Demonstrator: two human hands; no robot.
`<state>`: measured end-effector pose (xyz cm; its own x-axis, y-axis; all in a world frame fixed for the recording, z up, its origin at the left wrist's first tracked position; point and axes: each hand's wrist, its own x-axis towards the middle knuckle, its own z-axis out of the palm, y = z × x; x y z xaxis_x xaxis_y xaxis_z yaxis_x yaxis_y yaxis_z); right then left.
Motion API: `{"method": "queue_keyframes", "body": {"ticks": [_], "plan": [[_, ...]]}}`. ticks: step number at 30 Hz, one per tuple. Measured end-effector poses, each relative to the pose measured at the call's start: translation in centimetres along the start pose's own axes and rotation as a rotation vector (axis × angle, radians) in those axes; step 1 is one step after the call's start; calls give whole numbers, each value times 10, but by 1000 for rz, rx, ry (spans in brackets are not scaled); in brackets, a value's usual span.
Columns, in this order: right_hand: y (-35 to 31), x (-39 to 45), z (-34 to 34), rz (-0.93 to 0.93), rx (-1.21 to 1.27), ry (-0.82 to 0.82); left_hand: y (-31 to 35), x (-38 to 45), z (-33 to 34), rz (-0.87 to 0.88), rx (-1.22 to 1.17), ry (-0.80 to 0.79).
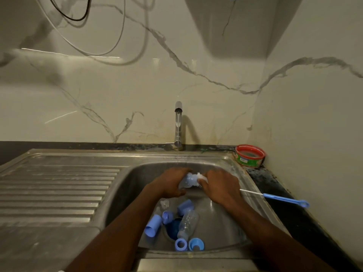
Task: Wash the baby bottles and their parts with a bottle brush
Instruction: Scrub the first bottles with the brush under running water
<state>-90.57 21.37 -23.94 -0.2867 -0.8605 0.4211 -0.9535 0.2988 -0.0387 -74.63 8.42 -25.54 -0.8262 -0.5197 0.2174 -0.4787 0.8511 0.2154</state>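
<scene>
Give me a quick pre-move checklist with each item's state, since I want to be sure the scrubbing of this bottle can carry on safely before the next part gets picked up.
1. Bottle held firmly: ok. The left hand grips the clear bottle over the sink.
2. Scrubbing tool at the bottle's mouth: ok. The right hand presses something white and foamy there; which tool it is, cannot tell.
3. Water running: ok. A thin stream falls from the tap.
4. Thin blue-handled brush within reach: ok, lying on the sink's right edge.
5. Remaining parts gathered: ok. A second bottle and blue caps and rings lie in the basin.
6. Drain open: cannot tell; parts cover it.
</scene>
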Motion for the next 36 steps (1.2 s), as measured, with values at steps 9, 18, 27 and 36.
{"method": "queue_keyframes", "body": {"ticks": [9, 18, 27, 36], "plan": [[-9, 1, -5, -179, -7, 21, -12, 1, -3, -4, 221, 210], [1, 4, 2, 82, 40, 7, 2, 6, 1, 60, 124, 164], [-7, 5, 0, -103, -65, 86, -10, 0, 3, 13, -46, 191], [13, 13, -4, -184, -88, 79, -22, -5, -11, -124, 71, 262]]}}
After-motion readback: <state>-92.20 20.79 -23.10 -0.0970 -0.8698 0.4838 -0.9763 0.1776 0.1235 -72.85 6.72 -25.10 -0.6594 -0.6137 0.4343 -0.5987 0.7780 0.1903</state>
